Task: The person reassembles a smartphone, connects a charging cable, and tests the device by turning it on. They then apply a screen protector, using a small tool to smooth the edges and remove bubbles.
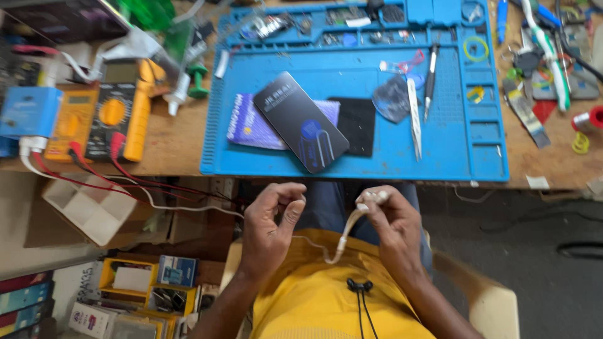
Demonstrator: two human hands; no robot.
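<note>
2 hands work over my lap, near the blue mat [477,160]. My right hand [392,223] pinches the white cable [347,233] at its stiff plug; my left hand [270,220], half curled, fingers its thin wire. Light, limp, easily kinked, I judge.

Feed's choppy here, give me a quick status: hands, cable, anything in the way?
Right hand shut on white cable at its plug end. Left hand pinching the thin wire. Both held over the lap, short of the blue mat. Nothing between them.
</note>
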